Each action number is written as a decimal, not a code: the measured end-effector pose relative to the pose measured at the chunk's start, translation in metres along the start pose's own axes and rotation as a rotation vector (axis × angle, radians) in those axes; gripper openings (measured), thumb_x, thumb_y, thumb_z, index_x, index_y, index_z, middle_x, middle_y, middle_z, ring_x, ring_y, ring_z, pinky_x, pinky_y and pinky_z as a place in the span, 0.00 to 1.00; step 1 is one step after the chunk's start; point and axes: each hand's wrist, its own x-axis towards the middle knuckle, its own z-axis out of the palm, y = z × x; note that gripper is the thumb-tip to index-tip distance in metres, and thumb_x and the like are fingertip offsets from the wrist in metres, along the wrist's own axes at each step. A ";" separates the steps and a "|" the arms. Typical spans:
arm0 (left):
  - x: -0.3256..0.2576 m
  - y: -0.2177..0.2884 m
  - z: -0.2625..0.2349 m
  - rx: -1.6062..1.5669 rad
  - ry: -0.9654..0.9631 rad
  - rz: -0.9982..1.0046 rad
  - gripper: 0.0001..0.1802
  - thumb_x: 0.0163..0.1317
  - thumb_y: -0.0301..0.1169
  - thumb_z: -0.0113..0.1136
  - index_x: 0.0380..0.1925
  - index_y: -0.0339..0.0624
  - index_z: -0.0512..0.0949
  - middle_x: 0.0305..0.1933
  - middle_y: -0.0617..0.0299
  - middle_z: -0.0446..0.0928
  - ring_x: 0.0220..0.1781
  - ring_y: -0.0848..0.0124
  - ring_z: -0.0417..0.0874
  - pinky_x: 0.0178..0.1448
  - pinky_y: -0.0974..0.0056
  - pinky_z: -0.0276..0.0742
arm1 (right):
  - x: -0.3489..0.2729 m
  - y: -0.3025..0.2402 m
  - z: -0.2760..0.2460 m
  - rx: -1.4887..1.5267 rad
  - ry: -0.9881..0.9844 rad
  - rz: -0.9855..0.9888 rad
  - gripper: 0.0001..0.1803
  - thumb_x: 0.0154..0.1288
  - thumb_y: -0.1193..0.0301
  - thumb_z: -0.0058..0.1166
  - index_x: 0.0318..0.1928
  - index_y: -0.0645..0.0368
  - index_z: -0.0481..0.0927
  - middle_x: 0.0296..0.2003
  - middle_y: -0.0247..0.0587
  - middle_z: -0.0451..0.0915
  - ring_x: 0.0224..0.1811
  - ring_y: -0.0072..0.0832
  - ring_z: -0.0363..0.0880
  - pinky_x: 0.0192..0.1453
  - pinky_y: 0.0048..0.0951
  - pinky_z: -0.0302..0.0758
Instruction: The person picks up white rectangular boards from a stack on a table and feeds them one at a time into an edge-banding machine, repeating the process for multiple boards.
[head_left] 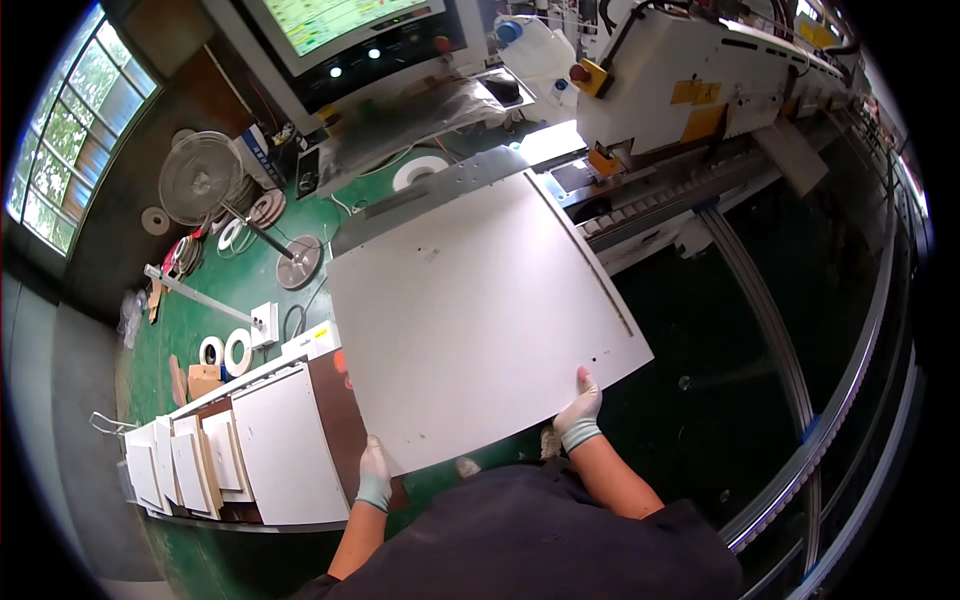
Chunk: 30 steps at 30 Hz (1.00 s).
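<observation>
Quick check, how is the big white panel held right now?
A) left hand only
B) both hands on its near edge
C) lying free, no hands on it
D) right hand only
B: the left hand and the right hand, both gloved, grip the near edge of the white panel.

Panel (480, 320) spans the gap between machine infeed (640, 215) ahead and stacked boards (270, 450) at left. Right of it: open dark floor up to curved rail (800, 390).
</observation>
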 end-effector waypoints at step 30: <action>0.077 -0.194 -0.056 0.387 -0.184 -0.092 0.21 0.77 0.47 0.43 0.48 0.43 0.77 0.42 0.56 0.81 0.40 0.61 0.82 0.45 0.56 0.76 | 0.006 -0.071 0.036 -0.205 0.162 -0.199 0.23 0.69 0.44 0.49 0.45 0.46 0.84 0.35 0.29 0.84 0.34 0.28 0.84 0.35 0.27 0.84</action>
